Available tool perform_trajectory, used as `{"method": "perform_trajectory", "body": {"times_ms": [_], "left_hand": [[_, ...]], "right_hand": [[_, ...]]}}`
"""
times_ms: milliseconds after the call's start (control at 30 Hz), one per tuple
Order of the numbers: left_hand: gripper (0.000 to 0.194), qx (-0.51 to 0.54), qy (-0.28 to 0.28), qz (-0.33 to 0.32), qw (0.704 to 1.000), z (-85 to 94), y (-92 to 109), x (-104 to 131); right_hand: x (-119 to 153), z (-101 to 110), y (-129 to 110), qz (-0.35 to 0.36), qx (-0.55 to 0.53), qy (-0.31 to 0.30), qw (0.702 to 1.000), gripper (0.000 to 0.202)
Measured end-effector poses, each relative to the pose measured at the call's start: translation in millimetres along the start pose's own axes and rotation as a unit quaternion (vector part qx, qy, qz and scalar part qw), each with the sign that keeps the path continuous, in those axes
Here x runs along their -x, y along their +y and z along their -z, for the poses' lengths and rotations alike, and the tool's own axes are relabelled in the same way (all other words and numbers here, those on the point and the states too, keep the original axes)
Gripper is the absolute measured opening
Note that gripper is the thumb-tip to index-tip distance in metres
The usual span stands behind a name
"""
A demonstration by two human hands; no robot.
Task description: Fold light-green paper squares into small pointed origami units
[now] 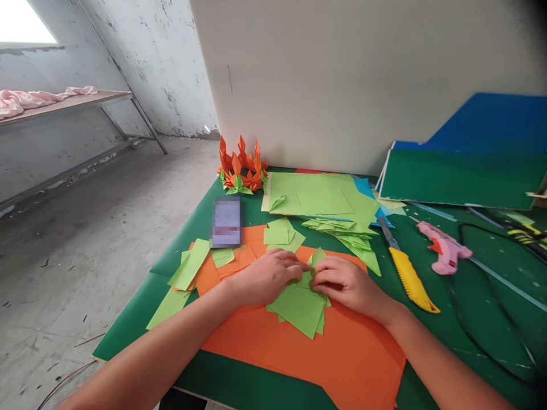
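"So, where's the small green paper (318, 256) rn?"

"It's b/w the 2 hands, over the far end of a green stack (301, 310). The stack lies on a big orange sheet (354, 341), & that's on the table (256, 387)."

"What are the fingers doing?"

"On the right hand (344, 282) they're bent in & pinch the small green paper from its right side. On the left hand (271, 276) the tips touch it from the left. Can't tell if the left thumb pinches too, b/c the hand hides it."

"Which hand's nearer?"

"Abt the same, 1 on each side. The long way of the paper seems to point away from the person, w/ the far end leaning a bit right. So it doesn't run across from hand to hand."

"Anything else close?"

"Yep. A yellow knife (410, 276) & a pink glue gun (447, 245) lie off to the right, apart from the hands. An orange paper crown (237, 165) stands at the far left corner, w/ green bits low down."
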State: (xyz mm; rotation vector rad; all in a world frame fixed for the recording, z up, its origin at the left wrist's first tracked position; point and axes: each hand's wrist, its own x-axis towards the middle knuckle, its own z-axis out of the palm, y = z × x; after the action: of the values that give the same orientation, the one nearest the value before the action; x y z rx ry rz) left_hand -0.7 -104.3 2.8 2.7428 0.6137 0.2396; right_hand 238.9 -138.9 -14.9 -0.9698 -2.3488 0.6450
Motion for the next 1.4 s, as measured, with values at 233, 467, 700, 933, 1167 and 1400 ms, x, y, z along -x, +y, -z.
{"method": "perform_trajectory", "body": {"times_ms": [233,467,700,933,1167,1400], "left_hand": [[0.023,0.012,0.026,-0.040,0.999,-0.4,-4.0,0.8],[0.025,-0.003,0.032,-0.067,0.997,-0.5,-4.5,-0.4],[0.024,0.016,0.052,-0.059,0.997,-1.1,-3.0,-2.3],[0.024,0.019,0.070,-0.069,0.995,-2.8,-1.7,-2.2],[0.027,0.026,0.060,-0.062,0.996,-0.6,1.5,-3.3],[0.030,0.045,0.056,-0.064,0.995,1.2,0.9,-2.4]], "right_hand": [[2.0,2.6,0.4,0.021,0.020,-0.005,1.000,0.022],[-2.6,0.1,-6.6,-0.004,0.032,0.009,0.999,0.021],[-5.0,-8.6,-6.9,-0.087,-0.005,0.046,0.995,0.012],[-10.5,-16.3,-8.9,-0.104,0.016,0.081,0.991,0.014],[-12.2,-18.5,-10.6,-0.132,0.012,0.078,0.988,0.014],[-13.1,-18.4,-11.0,-0.141,-0.001,0.079,0.987,0.012]]}}
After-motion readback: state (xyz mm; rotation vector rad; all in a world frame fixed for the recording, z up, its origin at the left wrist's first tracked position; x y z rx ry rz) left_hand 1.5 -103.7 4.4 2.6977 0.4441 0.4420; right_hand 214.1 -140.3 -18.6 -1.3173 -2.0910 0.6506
